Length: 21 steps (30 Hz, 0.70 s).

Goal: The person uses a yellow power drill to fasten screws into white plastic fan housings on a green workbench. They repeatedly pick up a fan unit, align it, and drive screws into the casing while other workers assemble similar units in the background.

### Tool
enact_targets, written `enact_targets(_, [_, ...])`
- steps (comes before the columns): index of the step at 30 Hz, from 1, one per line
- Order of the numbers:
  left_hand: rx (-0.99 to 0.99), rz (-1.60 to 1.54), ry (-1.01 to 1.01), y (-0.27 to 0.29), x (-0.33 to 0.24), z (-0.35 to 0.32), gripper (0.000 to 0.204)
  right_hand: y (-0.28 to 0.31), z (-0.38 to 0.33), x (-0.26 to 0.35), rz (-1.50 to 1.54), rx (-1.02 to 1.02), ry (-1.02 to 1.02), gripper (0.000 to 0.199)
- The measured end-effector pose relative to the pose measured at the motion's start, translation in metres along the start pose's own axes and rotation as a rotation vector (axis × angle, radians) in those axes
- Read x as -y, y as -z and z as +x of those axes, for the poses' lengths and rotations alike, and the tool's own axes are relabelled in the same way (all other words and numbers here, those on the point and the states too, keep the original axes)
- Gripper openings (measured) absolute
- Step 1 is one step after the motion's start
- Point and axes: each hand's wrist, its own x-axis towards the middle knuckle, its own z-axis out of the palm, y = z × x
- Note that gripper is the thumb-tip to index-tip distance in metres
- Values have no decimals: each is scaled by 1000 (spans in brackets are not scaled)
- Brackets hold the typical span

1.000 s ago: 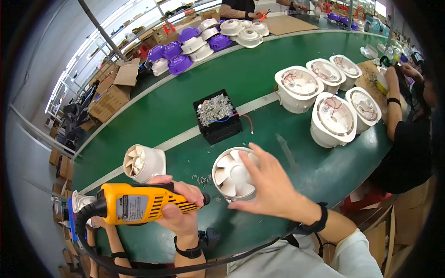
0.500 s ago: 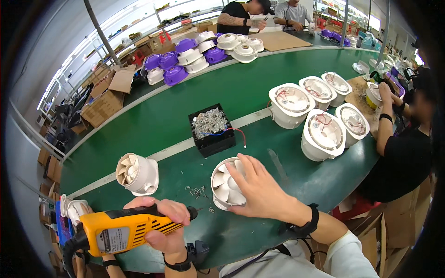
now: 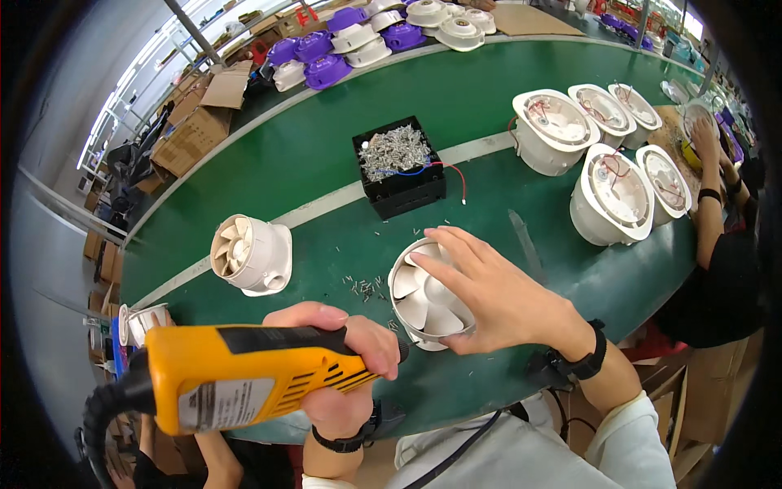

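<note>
My left hand (image 3: 371, 346) is closed around a yellow and black electric screwdriver (image 3: 252, 379), its nose pointing right. The tip comes up to the lower rim of a round white fan housing (image 3: 428, 301); whether it touches a screw is too small to tell. My right hand (image 3: 509, 301) spans that housing, thumb on the near rim and fingers on the far rim, holding it on the green table. Pale fan blades show inside. Loose small screws (image 3: 365, 287) lie just left of it. A second fan housing (image 3: 257, 257) lies tilted farther left.
A black box (image 3: 407, 191) full of screws stands beyond the housing, a red and blue wire on it. Several white housings with red wires (image 3: 615, 196) stand at the right, near a co-worker's arm (image 3: 707, 196). Purple and white covers (image 3: 328, 72) are piled at the back.
The view has tilted downward. My left hand has brought the screwdriver's tip closer to the fan housing's near rim. My right hand stays on the housing.
</note>
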Motion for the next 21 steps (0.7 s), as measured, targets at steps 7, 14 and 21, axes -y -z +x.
enact_targets(7, [21, -11, -7, -7, 3, -1, 70, 0, -2, -1, -2, -11, -15, 86])
enact_targets(14, [34, -1, -18, -10, 4, 0, 68, 0, -2, -2, -5, -2, -21, 86])
enact_targets(21, [114, 7, -42, -17, 8, -2, 57, -1, -3, -2, 9, -6, -34, 85])
